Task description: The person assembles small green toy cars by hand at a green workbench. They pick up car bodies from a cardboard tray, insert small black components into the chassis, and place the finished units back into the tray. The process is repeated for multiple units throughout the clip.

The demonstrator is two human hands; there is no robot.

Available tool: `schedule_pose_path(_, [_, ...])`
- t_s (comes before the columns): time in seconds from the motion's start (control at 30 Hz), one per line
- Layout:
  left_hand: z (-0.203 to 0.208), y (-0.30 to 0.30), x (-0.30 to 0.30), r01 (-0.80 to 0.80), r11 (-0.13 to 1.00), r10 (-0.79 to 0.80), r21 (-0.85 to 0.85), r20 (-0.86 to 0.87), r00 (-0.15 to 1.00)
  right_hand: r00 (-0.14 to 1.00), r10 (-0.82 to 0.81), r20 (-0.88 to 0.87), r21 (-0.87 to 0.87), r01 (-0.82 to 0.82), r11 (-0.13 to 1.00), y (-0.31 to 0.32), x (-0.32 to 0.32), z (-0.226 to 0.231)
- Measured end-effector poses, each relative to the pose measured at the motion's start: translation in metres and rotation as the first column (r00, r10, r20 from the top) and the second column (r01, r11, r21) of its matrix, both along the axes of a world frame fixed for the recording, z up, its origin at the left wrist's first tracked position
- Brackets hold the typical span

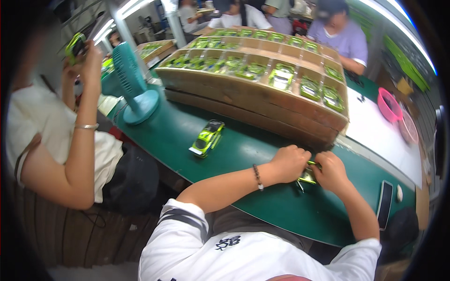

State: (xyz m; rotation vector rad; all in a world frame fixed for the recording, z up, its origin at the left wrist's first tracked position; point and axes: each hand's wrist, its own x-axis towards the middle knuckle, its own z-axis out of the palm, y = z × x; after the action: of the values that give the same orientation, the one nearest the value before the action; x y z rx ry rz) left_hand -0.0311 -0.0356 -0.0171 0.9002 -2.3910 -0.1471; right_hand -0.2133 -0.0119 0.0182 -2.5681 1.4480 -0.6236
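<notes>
Both of my hands are closed on a small lime-green toy car [307,176] just above the green tabletop. My left hand [291,164], with a beaded bracelet at the wrist, grips its left side in a curled fist. From the other side my right hand [330,169] pinches it, so the fingers hide much of the car. A thin, shiny metal piece sticks out below the car near my left hand; its kind is too small to tell. Farther left on the table lies another lime-green and black toy car [207,138], apart from my hands.
Beyond my hands stands a big cardboard box [253,105] with compartments of green toy cars. A teal fan [136,89] is at left, beside a co-worker holding a car [75,47]. At right are a phone [385,205], pink baskets [390,106] and a white sheet [375,136].
</notes>
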Motion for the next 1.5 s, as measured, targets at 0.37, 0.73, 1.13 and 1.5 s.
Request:
schedule_pose_path(0.37, [0.012, 0.015, -0.004, 0.114, 0.985, -0.120, -0.132, -0.038, 0.992, 0.861, -0.186, 0.474, 0.173, 0.116, 0.978, 0.018, -0.003, 0.004])
schedule_pose_path(0.73, [0.007, 0.015, -0.001, 0.079, 0.980, -0.083, -0.180, -0.017, 0.996, 0.869, -0.187, 0.458, 0.208, 0.100, 0.973, 0.026, -0.004, 0.003])
schedule_pose_path(1.13, [0.007, 0.025, -0.013, -0.009, 0.962, 0.008, -0.274, -0.005, 1.000, 0.846, -0.260, 0.465, 0.225, 0.171, 0.959, 0.033, 0.002, 0.014])
schedule_pose_path(1.5, [0.023, 0.004, 0.004, 0.313, 0.948, -0.317, -0.056, -0.215, 0.923, 0.955, 0.105, 0.278, -0.303, -0.016, 0.953, 0.035, 0.006, 0.009])
